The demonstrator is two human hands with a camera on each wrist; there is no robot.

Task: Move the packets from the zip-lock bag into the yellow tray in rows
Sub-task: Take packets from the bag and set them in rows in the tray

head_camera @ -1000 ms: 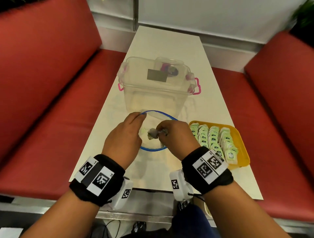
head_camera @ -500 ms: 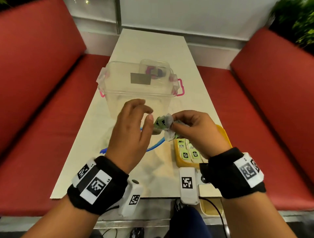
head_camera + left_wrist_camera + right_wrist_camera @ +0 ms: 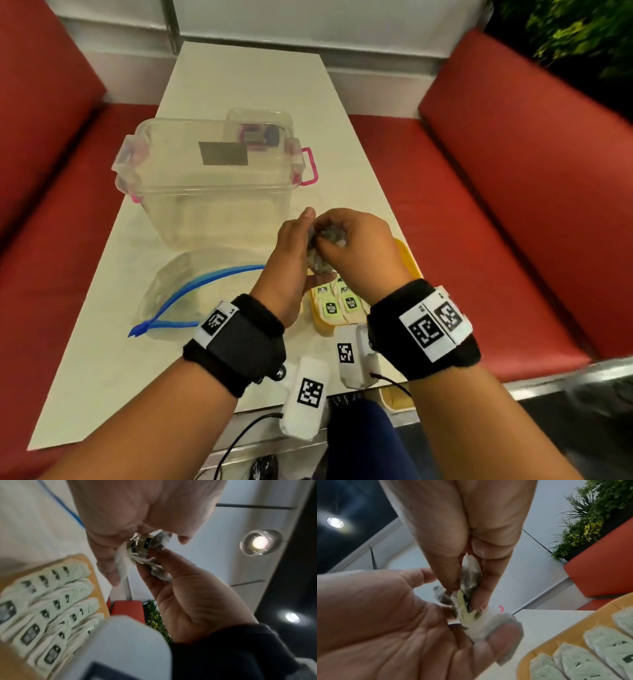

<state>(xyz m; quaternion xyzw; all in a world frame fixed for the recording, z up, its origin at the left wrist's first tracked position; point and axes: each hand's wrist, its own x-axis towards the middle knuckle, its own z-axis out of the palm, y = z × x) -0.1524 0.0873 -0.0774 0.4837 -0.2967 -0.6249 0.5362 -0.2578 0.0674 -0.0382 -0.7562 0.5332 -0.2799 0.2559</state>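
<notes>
While both of your hands meet above the near end of the yellow tray point(image 3: 409, 260), they share one small clump of packets point(image 3: 320, 251). Your left hand point(image 3: 291, 260) curls its fingers and thumb round the clump from the left; your right hand point(image 3: 356, 250) pinches it from the right between thumb and fingertips. The wrist views show crumpled white paper sachets with dark contents and pale green tags; how many are in the clump cannot be told.

Writing: the tags on the packets in the tray point(image 3: 340, 305) carry a dark green badge with white lettering, too small and blurred to read. The wristbands bear black-and-white square code markers.

Containers and contents:
- Yellow tray, on the white table point(image 3: 239, 85) at its right edge: packets laid in overlapping rows, green tags up. The left wrist view shows about four rows.
- Zip-lock bag point(image 3: 191, 291), clear with a blue seal, flat on the table just left of the tray and in front of the storage box; its contents cannot be made out.
- Clear plastic storage box point(image 3: 212, 185) with pink clasps, lid on, a grey rectangular label on the lid; nothing visible inside.
- Smaller clear container point(image 3: 260, 126) behind the box, with purple and pink items inside, unclear.
</notes>
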